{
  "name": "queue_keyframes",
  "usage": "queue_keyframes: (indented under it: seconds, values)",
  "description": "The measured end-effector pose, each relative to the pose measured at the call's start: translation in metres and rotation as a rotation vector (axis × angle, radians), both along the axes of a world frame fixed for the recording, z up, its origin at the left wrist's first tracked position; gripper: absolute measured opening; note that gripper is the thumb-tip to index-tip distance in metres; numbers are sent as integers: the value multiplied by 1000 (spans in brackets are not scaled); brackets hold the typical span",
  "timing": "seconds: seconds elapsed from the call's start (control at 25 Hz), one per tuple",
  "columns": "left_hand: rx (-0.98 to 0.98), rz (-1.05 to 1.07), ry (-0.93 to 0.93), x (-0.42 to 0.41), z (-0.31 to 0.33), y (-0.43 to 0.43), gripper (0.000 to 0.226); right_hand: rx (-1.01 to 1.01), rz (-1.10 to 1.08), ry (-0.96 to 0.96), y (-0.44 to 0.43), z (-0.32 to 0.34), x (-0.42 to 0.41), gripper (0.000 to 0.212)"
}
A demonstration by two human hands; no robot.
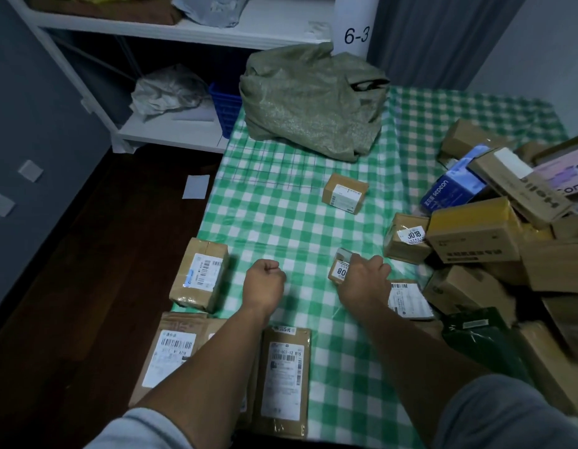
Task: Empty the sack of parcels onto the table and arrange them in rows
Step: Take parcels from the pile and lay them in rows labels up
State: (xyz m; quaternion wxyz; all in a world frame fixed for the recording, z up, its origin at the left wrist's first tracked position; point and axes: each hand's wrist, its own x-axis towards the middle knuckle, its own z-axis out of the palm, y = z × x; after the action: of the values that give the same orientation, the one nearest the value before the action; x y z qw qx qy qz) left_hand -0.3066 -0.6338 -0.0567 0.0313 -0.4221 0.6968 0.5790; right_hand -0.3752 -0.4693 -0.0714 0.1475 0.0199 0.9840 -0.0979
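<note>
A crumpled green woven sack [313, 98] lies at the far end of the green-checked table [281, 215]. A heap of brown cardboard parcels [495, 234] covers the right side. My right hand [365, 280] grips a small brown parcel [341, 265] with a white label, near the heap's left edge. My left hand [265, 281] is a closed fist over the cloth and holds nothing. Three flat parcels sit at the table's near left: one [200, 275] by the edge, one [171, 354] partly under my left forearm, one [284, 380] between my arms. A lone small box [345, 193] stands mid-table.
A white shelf unit [171, 124] with crumpled bags and a blue basket [227, 106] stands past the table's far left corner. Dark wooden floor [86, 286] runs along the left. A dark green bag parcel [482, 338] lies at the near right.
</note>
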Motion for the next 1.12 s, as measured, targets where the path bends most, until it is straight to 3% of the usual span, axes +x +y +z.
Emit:
queue_keyframes:
  seconds: [0.2, 0.32, 0.44, 0.84, 1.0, 1.12]
  values:
    - [87, -68, -24, 5, 5, 3, 22, -6, 55, -65, 8, -6, 4, 36]
    - [95, -94, -34, 8, 1, 1, 24, -124, -154, -199, 4, -8, 9, 44]
    - [82, -94, -53, 15, -4, -3, 23, -202, -288, -203, -3, -13, 19, 59]
    - [145, -85, -121, 15, -34, -7, 18, -134, -302, -143, -27, -52, 29, 105]
    - [162, -60, -122, 20, -38, -18, 17, -40, -248, -125, -34, -65, 35, 100]
    - [157, -23, -104, 20, -38, -31, 17, -371, -423, -181, -46, -54, 25, 89]
